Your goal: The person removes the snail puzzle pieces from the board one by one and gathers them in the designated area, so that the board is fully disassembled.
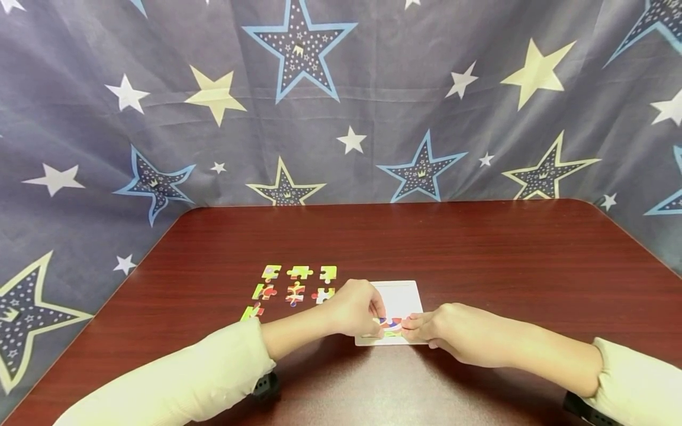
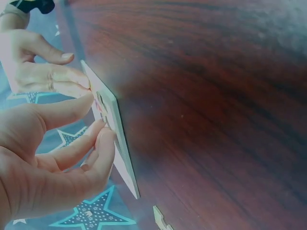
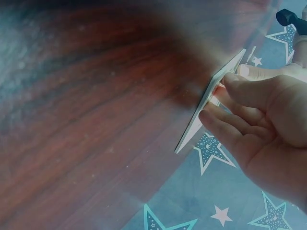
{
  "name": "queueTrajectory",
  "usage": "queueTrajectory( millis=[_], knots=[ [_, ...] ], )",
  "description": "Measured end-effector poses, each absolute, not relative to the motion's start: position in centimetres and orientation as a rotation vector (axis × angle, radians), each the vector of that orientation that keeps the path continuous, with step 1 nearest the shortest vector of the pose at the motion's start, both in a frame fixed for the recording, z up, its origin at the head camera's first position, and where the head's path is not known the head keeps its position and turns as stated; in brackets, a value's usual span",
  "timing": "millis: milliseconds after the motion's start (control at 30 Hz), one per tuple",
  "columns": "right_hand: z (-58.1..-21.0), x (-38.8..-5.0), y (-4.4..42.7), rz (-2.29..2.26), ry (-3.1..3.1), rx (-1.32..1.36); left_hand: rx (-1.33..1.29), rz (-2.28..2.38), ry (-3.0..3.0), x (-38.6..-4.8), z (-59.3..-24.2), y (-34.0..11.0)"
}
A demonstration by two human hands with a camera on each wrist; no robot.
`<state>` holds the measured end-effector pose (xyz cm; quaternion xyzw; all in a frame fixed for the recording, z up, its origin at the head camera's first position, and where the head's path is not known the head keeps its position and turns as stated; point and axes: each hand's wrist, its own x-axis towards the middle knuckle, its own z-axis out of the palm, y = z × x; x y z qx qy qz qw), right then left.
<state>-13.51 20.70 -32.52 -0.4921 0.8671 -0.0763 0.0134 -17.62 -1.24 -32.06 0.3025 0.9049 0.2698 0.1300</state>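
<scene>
Low in a white puzzle tray lie joined, colourful puzzle pieces, red, blue, white and green. At their left side my left hand has its thumb and fingers bent around a puzzle piece, pinching it at the tray surface. My right hand comes in from the other side, its fairly straight fingertips resting on the right end of the pieces. In the right wrist view its fingers reach over the tray edge. Both hands partly cover the pieces, so their exact fit is hidden.
Left of the tray, loose puzzle pieces lie in rough rows, among them a green-yellow one and a red one. The left forearm passes close by the nearest row. All rest on a dark red wooden table before a star-patterned curtain.
</scene>
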Motion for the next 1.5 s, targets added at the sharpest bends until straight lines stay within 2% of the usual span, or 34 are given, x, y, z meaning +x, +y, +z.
queueTrajectory(
  millis=[667, 1167, 1500],
  knots=[
    [-32.7, -13.4, 20.9, -0.27, 2.715, -1.554, 0.287, 1.227, 2.347, -17.6, -33.0, -1.1],
    [-32.7, -13.3, 20.9, -0.257, 2.704, -1.536, 0.278, 1.272, 2.428, -17.6, -32.9, -1.5],
    [-32.7, -13.3, 20.9, -0.264, 2.7, -1.494, 0.204, 1.296, 2.418, -18.2, -32.0, -4.2]
  ],
)
